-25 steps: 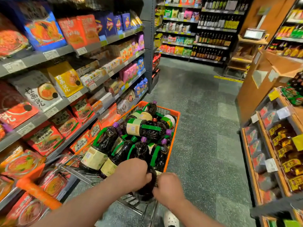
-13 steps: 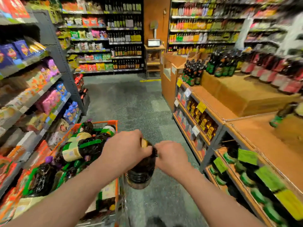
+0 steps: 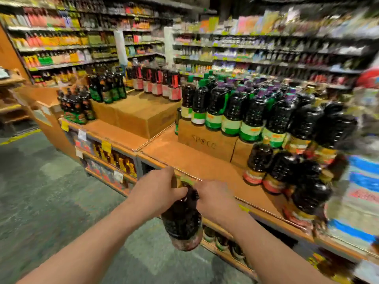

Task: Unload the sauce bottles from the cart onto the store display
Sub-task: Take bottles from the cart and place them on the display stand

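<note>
Head view: wooden display (image 3: pixel 205 160) fronts stocked store shelves (image 3: pixel 266 48).

Blurred wall shelves (image 3: pixel 266 48) of goods; grey floor (image 3: pixel 41 191).

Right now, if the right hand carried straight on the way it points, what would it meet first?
Probably the bare top of the wooden display just beyond its front edge. The right hand and left hand hold the sauce bottle in front of that edge; depth is blurred, so this is a guess.
</note>
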Motion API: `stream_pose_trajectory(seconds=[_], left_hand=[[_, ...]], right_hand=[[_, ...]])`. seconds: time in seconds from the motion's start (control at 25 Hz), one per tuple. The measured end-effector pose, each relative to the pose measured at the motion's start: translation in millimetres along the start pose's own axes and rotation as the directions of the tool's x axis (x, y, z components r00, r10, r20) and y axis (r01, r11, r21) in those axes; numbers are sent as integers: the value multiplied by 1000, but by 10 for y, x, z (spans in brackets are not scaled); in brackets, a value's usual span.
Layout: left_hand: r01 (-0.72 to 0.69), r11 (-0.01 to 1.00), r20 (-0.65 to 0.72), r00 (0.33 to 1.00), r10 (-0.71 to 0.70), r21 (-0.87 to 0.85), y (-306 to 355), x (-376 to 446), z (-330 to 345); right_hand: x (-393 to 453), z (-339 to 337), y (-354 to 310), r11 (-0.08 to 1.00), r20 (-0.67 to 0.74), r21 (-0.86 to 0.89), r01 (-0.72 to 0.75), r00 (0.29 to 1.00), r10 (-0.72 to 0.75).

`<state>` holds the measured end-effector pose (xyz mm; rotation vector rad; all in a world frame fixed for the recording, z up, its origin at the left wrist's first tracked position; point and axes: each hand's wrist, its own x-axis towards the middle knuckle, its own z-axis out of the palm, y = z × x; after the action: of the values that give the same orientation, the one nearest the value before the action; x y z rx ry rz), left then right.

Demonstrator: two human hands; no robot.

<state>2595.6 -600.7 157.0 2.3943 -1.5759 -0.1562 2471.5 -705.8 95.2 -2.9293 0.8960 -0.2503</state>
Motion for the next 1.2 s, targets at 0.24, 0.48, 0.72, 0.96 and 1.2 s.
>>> stream_pose_trajectory(seconds=[0.24,0.48,0.72,0.96,1.2], left_hand=[[-247,969,98,964,248,-29,1112,840,464],[-364,920,123,916,382,-145,1780,1436,781],[-488,859,163,845,510,-157,2192,2176,1051],[-585,788,236,752,616,-192,2425,2929,1314],[-636,745,295,685,666,-203,2599,3288,1595]], right_hand=[[-320,-69,1308,972,-29,18,-236,971,237],[-410,-121,2122,910,-68,21,-413,908,414],[-198,-111,2700,824,-40,-27,-566,824,565],[93,-76,3170,751,2,-24,-659,752,660],[235,39,3521,720,100,-94,-688,713,694]])
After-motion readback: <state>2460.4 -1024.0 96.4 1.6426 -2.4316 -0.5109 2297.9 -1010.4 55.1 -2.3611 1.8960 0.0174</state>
